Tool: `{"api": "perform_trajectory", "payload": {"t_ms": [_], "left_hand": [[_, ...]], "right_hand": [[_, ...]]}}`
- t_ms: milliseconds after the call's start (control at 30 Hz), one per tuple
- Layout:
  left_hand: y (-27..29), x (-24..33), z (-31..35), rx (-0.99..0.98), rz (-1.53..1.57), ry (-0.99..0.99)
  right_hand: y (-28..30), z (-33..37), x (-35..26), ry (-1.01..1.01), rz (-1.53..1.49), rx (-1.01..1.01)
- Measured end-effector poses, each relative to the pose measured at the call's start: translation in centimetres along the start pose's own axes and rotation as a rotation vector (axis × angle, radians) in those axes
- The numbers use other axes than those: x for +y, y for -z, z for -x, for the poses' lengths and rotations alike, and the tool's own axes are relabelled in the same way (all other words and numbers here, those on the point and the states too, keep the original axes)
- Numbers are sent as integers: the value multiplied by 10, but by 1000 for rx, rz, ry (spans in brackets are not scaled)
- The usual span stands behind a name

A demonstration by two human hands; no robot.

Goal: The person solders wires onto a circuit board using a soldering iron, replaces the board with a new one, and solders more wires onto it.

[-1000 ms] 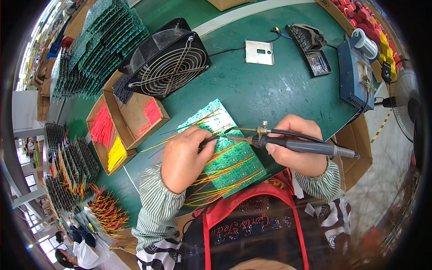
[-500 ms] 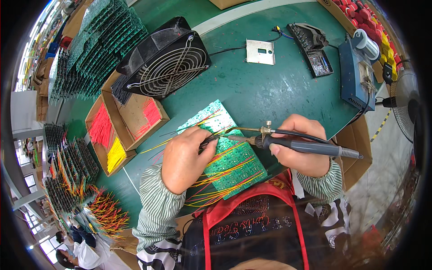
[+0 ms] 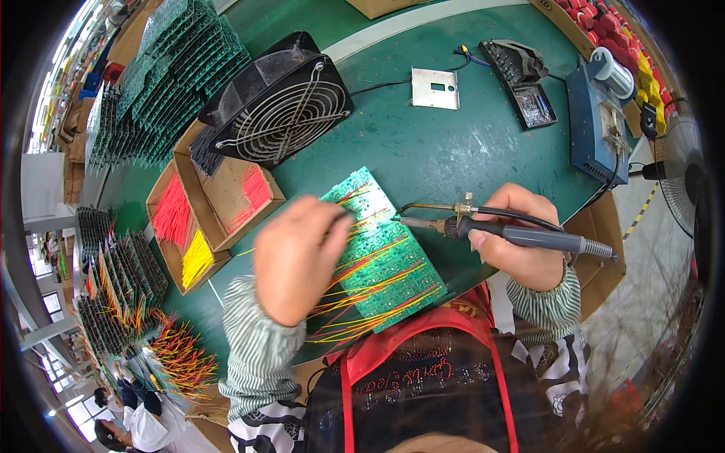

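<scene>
A green circuit board lies at an angle on the bench before me, with rows of red and yellow wires sticking out past its left edge. In my right hand is a grey-handled soldering iron, its thin solder feed tube running alongside the tip. The tip points left over the upper part of the board. My left hand hovers at the board's left edge, blurred, with thumb and fingers curled together. What it pinches, if anything, I cannot make out.
A cardboard tray holds red, yellow and black wires on the left, behind it a black fan. Stacked boards stand far left. At the back right are a metal plate, a black holder and a blue solder station.
My left hand has pulled back slightly left and up; the dark wires in its fingers no longer show clearly. The soldering iron has shifted a little to the right.
</scene>
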State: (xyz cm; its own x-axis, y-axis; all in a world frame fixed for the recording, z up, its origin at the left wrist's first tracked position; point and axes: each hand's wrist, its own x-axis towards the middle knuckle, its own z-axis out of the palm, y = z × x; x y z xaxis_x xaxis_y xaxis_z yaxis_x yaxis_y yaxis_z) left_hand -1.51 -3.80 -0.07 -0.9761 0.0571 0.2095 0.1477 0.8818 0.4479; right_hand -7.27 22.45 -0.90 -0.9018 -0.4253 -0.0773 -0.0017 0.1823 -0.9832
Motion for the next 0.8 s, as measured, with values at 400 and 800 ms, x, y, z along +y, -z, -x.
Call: {"api": "perform_trajectory", "payload": {"t_ms": [400,800], "left_hand": [[-25,6,-6,-202,169,66],[-21,4,-2,-195,195,81]], "right_hand": [[-1,-5,1,-40,-14,-18],[4,5,-4,62,19,18]]}}
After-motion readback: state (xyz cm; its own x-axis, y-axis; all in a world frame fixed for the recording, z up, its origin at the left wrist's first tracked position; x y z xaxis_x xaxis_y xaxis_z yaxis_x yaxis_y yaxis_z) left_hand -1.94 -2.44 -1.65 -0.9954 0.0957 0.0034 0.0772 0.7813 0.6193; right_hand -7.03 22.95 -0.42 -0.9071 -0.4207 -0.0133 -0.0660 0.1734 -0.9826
